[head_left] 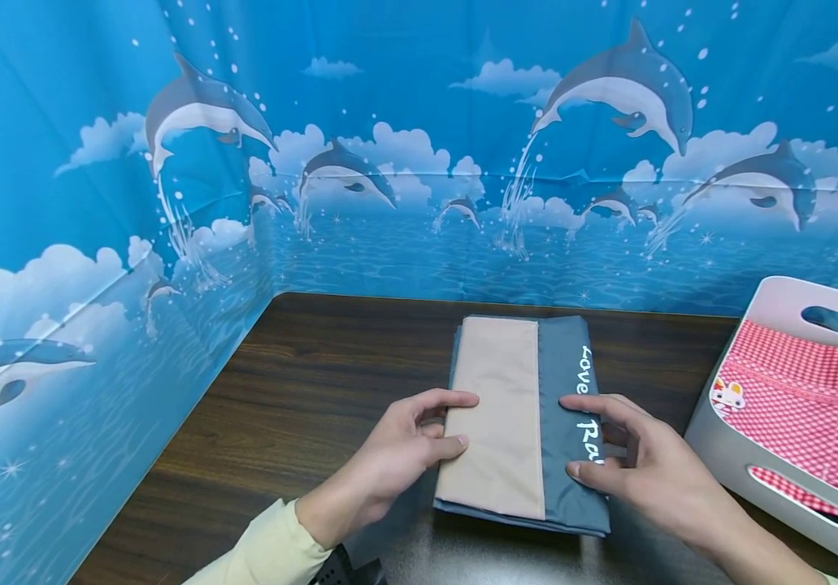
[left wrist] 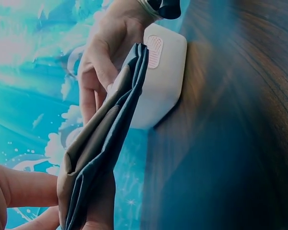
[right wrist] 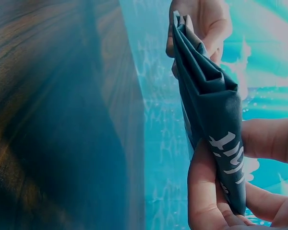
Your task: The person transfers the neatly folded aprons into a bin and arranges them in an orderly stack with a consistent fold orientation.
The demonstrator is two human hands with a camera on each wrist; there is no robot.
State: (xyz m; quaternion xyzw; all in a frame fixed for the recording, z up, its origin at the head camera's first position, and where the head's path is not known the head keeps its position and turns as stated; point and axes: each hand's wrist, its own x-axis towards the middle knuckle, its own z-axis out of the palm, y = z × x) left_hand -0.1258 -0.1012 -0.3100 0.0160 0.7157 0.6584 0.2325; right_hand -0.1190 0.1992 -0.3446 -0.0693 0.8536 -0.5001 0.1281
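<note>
A folded cloth (head_left: 499,414), beige on one part and dark blue-grey on the other with white lettering, is held by both hands over the dark table. My left hand (head_left: 407,451) grips its left edge, thumb and a finger on the beige face and other fingers beneath. On the opposite side, my right hand (head_left: 634,455) pinches the lettered blue-grey part (right wrist: 225,143) between thumb and fingers. Several stacked layers (left wrist: 103,129) show edge-on in the left wrist view. The cloth appears raised from the tabletop, its underside mostly hidden.
At the right stands a white basket (head_left: 714,479) with handle slots, a red-and-white checked cloth (head_left: 806,406) and a small rabbit figure (head_left: 727,396) on its side. A dolphin-print blue curtain (head_left: 404,236) borders the wood-grain table (head_left: 243,455) at the back and left.
</note>
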